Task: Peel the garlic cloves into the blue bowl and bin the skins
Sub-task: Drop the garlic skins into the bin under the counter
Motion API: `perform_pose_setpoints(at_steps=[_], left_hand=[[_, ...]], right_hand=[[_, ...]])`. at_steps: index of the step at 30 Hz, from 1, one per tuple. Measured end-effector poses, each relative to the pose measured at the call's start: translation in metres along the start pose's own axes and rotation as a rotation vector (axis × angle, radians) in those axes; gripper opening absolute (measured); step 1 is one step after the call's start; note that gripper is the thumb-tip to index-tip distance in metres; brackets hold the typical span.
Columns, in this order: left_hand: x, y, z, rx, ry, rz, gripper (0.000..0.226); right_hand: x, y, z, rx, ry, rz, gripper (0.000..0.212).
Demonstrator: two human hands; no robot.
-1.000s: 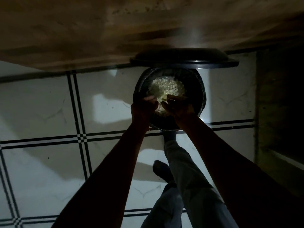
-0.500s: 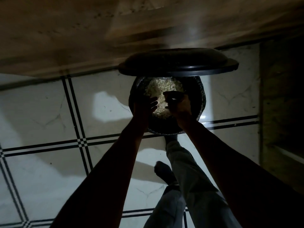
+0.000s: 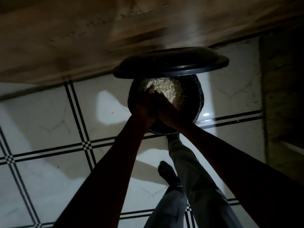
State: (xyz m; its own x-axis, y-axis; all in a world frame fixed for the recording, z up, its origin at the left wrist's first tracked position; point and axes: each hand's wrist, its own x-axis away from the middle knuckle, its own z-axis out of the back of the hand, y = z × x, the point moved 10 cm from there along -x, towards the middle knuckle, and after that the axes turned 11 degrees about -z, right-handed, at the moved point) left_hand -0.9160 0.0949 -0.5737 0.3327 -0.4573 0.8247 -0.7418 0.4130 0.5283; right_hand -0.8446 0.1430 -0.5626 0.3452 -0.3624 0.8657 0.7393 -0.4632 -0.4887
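Note:
A black round bin point(image 3: 199, 96) stands on the tiled floor with its lid point(image 3: 169, 66) raised above it. Inside lies a pale heap of garlic skins point(image 3: 169, 89). My left hand point(image 3: 145, 104) and my right hand point(image 3: 167, 109) are pressed against each other over the near left part of the bin's opening. Both are dark silhouettes, so I cannot tell whether they hold skins. The blue bowl and the cloves are out of view.
My foot point(image 3: 172, 137) rests at the bin's base and the other foot point(image 3: 166, 171) stands on the white tiles nearer to me. A brown wall point(image 3: 65, 38) runs behind the bin. A dark cabinet side point(image 3: 283, 96) closes off the right.
My hands were slightly apart over the skins; they have come together and shifted to the left side of the opening. The lid has tilted a little.

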Motion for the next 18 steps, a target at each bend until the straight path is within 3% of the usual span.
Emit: perform_pose_setpoints(at_steps=[2, 4, 7, 11, 15, 18], left_hand=[[0.003, 0.004, -0.002, 0.069, 0.023, -0.084, 0.062], [0.007, 0.004, -0.002, 0.052, 0.062, -0.077, 0.051], [0.012, 0.0, -0.011, 0.039, 0.057, -0.026, 0.046], [0.037, 0.006, -0.022, -0.049, -0.022, -0.068, 0.037], [0.083, 0.016, -0.038, -0.338, -0.056, -0.068, 0.026], [0.145, 0.027, -0.073, -0.483, -0.114, -0.119, 0.028]], right_hand=[[-0.006, 0.004, 0.017, -0.041, 0.123, -0.01, 0.061], [0.0, -0.007, 0.029, -0.064, 0.219, 0.059, 0.059], [0.009, -0.009, 0.005, -0.027, 0.0, 0.139, 0.052], [0.019, 0.03, 0.071, -0.067, 0.308, -0.05, 0.061], [0.087, 0.047, 0.114, -0.181, 0.345, 0.007, 0.046], [0.154, 0.074, 0.159, -0.342, 0.483, 0.011, 0.048]])
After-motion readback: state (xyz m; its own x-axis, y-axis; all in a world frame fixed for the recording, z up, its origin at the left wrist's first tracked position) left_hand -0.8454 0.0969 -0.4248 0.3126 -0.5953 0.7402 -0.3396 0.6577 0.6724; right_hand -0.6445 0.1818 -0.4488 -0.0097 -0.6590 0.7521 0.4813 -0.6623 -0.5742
